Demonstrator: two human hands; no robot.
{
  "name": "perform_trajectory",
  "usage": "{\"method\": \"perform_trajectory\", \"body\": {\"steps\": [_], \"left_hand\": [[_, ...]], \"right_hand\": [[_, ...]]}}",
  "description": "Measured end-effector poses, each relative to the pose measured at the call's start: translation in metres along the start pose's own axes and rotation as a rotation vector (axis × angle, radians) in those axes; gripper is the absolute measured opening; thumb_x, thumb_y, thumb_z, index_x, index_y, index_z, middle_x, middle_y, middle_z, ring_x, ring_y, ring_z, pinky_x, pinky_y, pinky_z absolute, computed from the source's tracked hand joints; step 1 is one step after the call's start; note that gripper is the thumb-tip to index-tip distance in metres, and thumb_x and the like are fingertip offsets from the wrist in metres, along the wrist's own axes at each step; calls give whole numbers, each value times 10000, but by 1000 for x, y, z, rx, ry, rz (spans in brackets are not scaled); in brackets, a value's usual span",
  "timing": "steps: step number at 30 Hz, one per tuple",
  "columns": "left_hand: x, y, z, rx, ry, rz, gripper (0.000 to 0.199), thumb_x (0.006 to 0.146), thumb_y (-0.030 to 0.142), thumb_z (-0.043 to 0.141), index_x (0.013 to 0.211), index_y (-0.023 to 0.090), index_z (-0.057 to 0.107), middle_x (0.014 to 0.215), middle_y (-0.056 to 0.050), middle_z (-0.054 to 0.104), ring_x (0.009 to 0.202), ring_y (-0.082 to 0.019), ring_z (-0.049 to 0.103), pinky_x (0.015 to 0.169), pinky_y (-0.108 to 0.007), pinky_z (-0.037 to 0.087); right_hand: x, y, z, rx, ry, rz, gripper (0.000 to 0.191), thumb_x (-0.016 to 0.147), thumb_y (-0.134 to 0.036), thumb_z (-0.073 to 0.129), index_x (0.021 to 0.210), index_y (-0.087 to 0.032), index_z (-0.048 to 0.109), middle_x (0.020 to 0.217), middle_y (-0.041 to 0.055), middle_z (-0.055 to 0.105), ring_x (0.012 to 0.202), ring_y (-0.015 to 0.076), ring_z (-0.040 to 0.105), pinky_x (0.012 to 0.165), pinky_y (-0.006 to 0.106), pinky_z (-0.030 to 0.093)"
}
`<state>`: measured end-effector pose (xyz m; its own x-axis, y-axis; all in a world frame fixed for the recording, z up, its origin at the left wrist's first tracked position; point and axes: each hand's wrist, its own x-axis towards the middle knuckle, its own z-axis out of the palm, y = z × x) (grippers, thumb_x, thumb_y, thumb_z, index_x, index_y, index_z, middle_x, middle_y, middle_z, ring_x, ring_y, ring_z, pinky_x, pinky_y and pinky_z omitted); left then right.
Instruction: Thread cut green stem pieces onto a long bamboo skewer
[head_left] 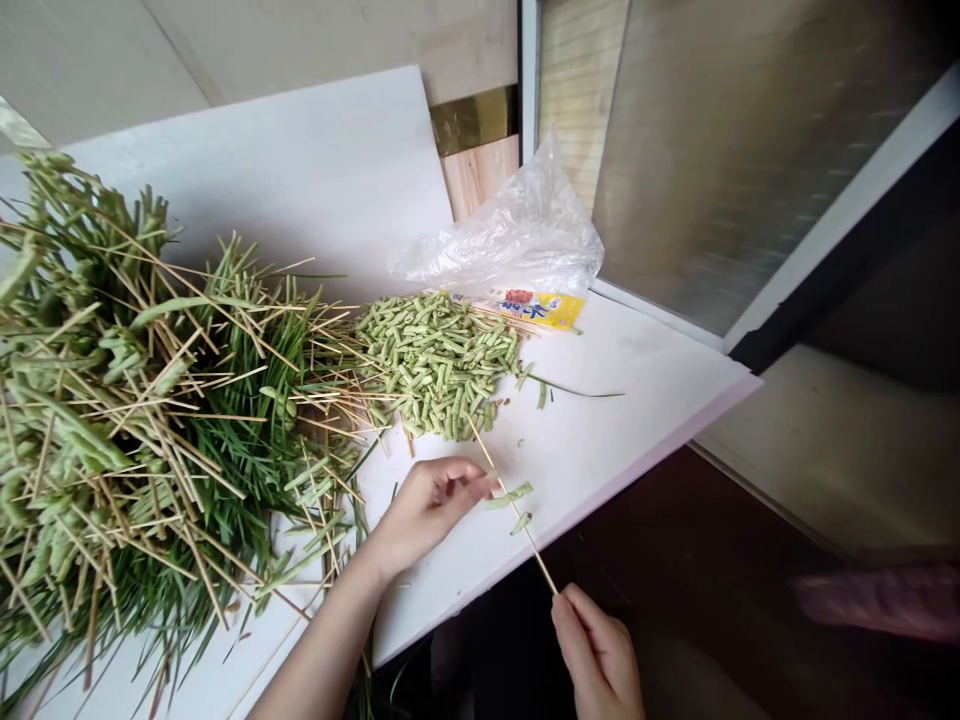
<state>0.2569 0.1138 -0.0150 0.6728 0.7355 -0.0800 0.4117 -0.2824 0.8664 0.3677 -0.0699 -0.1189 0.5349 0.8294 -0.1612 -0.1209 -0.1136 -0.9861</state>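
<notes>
My right hand [596, 650] pinches the lower end of a thin wooden skewer [538, 556], which slants up and away to the left. Two green bean pieces sit across the skewer: a longer green bean piece [517, 494] and, just below it, a shorter bean piece [521, 523]. My left hand [446, 500] is curled, its thumb and forefinger closed at the left end of the longer piece. Beyond the skewer's tip lies a heap of cut green bean pieces [442, 365] on the white table [592, 400].
A large pile of filled skewers [150, 420], with beans and dark green leafy stalks, covers the table's left side. Behind the heap lie a clear plastic bag [517, 235] and a yellow packet [555, 309]. A framed glass panel [720, 160] stands at the right.
</notes>
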Motion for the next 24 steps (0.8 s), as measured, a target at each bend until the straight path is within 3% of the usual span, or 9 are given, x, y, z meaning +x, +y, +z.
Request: {"method": "perform_trajectory", "body": {"steps": [3, 5, 7, 10, 13, 16, 19, 24], "left_hand": [[4, -4, -6, 358, 210, 141, 286, 1000, 386, 509, 962, 180, 704, 947, -65, 722, 899, -226, 621, 853, -358, 471], [7, -6, -6, 578, 308, 210, 275, 998, 342, 513, 1170, 196, 670, 1174, -95, 702, 1090, -276, 583, 999, -443, 429], [9, -9, -5, 746, 327, 216, 380, 992, 344, 526, 1350, 236, 592, 1395, -112, 603, 1239, -330, 499, 1057, -527, 385], [12, -15, -1, 889, 273, 164, 451, 994, 377, 525, 1435, 281, 538, 1546, -110, 482, 1333, -388, 410, 1047, -614, 359], [13, -19, 0, 902, 229, 120, 469, 999, 374, 523, 1445, 230, 525, 1544, -124, 494, 1336, -389, 412, 1045, -626, 344], [14, -20, -1, 856, 265, 100, 481, 992, 370, 539, 1441, 200, 516, 1510, -130, 533, 1322, -379, 431, 1043, -602, 348], [12, -16, -4, 773, 355, 122, 421, 982, 344, 555, 1381, 209, 554, 1427, -112, 600, 1286, -351, 461, 1048, -556, 358], [7, -10, -15, 606, 579, 149, 170, 963, 303, 560, 1090, 212, 628, 1070, -69, 694, 1043, -267, 574, 943, -423, 439]], "right_hand": [[1, -2, 0, 17, -7, 14, 462, 977, -493, 479, 654, -245, 260, 634, -72, 172, 562, 118, 163, 501, 303, 158], [1, -3, 0, 13, -3, 15, 470, 969, -516, 483, 650, -244, 271, 628, -72, 185, 563, 119, 171, 507, 301, 171], [0, -3, 0, 9, 2, 24, 467, 962, -529, 488, 648, -244, 292, 631, -72, 190, 569, 122, 178, 512, 301, 177], [-1, -3, 1, 11, 3, 36, 446, 962, -515, 484, 655, -246, 304, 641, -70, 192, 580, 125, 180, 521, 307, 178], [-1, -3, 0, -2, -9, 31, 430, 971, -483, 476, 661, -250, 290, 644, -71, 186, 584, 126, 170, 525, 316, 156], [-1, -3, 0, -12, -14, 21, 425, 975, -467, 476, 663, -252, 282, 642, -73, 183, 583, 122, 163, 522, 318, 142], [-1, -2, 0, -1, -12, 8, 421, 980, -449, 477, 663, -250, 283, 639, -75, 179, 577, 119, 157, 513, 312, 142], [1, 0, 0, 28, 5, 5, 438, 975, -459, 497, 655, -249, 283, 635, -72, 175, 569, 115, 149, 485, 296, 132]]}}
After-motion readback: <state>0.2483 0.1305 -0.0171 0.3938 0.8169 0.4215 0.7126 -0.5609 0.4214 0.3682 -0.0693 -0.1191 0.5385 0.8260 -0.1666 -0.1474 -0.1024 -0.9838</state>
